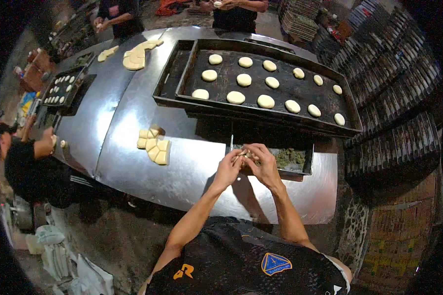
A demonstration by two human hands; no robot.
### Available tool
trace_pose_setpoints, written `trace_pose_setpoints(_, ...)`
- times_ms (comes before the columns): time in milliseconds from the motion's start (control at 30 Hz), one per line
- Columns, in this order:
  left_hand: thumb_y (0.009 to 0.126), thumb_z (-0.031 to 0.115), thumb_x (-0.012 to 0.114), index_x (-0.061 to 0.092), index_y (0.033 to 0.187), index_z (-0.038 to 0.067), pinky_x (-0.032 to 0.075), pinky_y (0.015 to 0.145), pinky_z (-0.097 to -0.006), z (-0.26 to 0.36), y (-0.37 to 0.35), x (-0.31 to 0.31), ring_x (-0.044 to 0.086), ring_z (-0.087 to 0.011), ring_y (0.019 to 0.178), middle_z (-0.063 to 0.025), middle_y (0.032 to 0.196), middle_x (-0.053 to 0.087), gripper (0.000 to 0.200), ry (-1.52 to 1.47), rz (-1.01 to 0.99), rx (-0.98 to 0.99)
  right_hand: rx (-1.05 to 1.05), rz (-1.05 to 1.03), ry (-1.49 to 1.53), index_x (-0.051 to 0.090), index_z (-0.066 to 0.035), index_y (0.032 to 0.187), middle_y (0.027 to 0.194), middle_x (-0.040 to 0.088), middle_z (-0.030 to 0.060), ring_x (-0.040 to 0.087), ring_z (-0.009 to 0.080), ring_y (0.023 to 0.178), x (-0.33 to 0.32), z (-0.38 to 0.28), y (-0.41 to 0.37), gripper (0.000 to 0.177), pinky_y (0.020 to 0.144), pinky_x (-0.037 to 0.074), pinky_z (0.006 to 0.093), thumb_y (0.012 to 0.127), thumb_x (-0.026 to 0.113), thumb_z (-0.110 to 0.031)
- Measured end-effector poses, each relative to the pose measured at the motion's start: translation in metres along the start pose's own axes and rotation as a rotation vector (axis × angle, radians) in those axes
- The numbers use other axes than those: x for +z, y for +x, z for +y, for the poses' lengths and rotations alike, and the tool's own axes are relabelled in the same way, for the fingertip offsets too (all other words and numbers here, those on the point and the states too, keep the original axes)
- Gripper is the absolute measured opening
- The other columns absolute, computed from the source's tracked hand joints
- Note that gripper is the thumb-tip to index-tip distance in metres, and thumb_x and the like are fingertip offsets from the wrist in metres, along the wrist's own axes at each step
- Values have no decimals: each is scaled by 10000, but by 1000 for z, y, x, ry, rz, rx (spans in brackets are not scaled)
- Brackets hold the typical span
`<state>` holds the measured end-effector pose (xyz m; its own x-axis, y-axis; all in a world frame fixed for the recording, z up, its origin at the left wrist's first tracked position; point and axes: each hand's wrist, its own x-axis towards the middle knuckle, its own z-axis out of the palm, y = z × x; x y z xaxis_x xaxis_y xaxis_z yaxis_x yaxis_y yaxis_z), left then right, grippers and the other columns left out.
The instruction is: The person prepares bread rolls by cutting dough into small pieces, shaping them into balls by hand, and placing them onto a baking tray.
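My left hand [228, 169] and my right hand [266, 166] meet over the front of the table, fingers curled and closed around a small piece of dough [244, 156]. The fingers cover most of it, so its shape and whatever is inside cannot be made out. Just behind and right of my hands is a shallow metal tray of greenish crumbly filling [291, 160]. To the left, a cluster of cut dough pieces [156, 147] lies on the steel table [192, 172]. Beyond my hands, a large dark baking tray [285, 88] carries several round, flattened dough balls [266, 102] in rows.
More dough slabs [138, 55] lie at the far left of the table. A smaller tray of dough rounds [59, 92] stands by a co-worker [34, 162] at the left edge. Two other people stand across the table. Stacked trays [389, 69] rise along the right side.
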<state>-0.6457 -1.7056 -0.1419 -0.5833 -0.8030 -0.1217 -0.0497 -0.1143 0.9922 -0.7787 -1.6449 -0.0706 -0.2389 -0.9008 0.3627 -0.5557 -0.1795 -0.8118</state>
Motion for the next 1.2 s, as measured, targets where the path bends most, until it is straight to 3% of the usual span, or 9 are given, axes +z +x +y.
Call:
trace_pose_setpoints(133, 969, 136, 515, 321, 1433, 39, 457, 981, -270, 11, -10, -12, 502, -139, 1160, -106, 1271, 496, 512, -359, -305, -47, 93, -117, -6, 689, -27, 1012, 972, 639, 148, 647, 234, 830, -8, 34, 2, 213, 729, 523, 308, 801, 688, -56)
trace_pose_setpoints(300, 940, 240, 577, 335, 1407, 38, 454, 979, -281, 26, -31, -18, 532, -148, 1114, -74, 1249, 507, 563, -662, -142, -282, -13, -208, 22, 704, -36, 1014, 1008, 650, 115, 639, 237, 940, -6, -12, 6, 225, 812, 504, 338, 801, 702, -110)
trace_pose_setpoints(400, 946, 311, 560, 413, 1341, 44, 473, 915, -265, 19, -30, -18, 542, -138, 1061, -64, 1196, 525, 499, -709, -122, -123, -77, -182, 4, 698, -31, 1011, 969, 649, 116, 638, 246, 882, 8, -10, 7, 231, 769, 505, 341, 793, 707, -107)
trace_pose_setpoints(467, 952, 342, 547, 473, 1273, 61, 477, 873, -277, 23, -29, -24, 550, -136, 1016, -53, 1149, 541, 433, -1120, -90, -194, 209, -158, 104, 695, -33, 1003, 890, 634, 116, 628, 253, 820, 13, -14, 12, 224, 719, 501, 341, 792, 708, -106)
trace_pose_setpoints(600, 956, 277, 552, 505, 1149, 73, 478, 849, -322, 8, -26, -27, 562, -122, 978, -41, 1030, 578, 285, -1023, 7, -69, -136, -117, -126, 690, -23, 947, 892, 597, 135, 609, 253, 802, 30, -25, 12, 164, 661, 496, 340, 802, 691, -99)
trace_pose_setpoints(800, 968, 289, 527, 507, 1127, 53, 461, 895, -344, 20, -32, -54, 586, -142, 964, -59, 1021, 600, 286, -851, 68, -52, 132, -145, 62, 687, 1, 934, 903, 605, 141, 614, 249, 788, 54, -26, 10, 141, 657, 500, 328, 824, 670, -84)
trace_pose_setpoints(967, 969, 278, 531, 511, 1116, 50, 452, 881, -334, 27, -46, -67, 568, -143, 967, -53, 1025, 581, 272, -788, 189, 10, -57, -143, 129, 689, 0, 919, 824, 615, 85, 603, 169, 747, 70, -43, 16, 118, 666, 485, 291, 816, 685, -55)
trace_pose_setpoints(1033, 966, 256, 539, 516, 1101, 54, 443, 868, -310, 16, -47, -75, 560, -123, 941, -41, 1004, 581, 243, -774, 196, 55, 104, -135, 243, 693, -9, 916, 805, 622, 84, 603, 168, 733, 78, -52, 16, 121, 660, 483, 296, 809, 697, -66)
trace_pose_setpoints(1200, 940, 279, 587, 520, 1213, 36, 411, 896, -282, 12, -68, -101, 521, -131, 985, -55, 1069, 555, 371, -474, 357, -23, -157, -215, 29, 649, 2, 849, 804, 598, 147, 599, 286, 746, 106, -31, 5, 80, 651, 479, 378, 770, 652, 11)
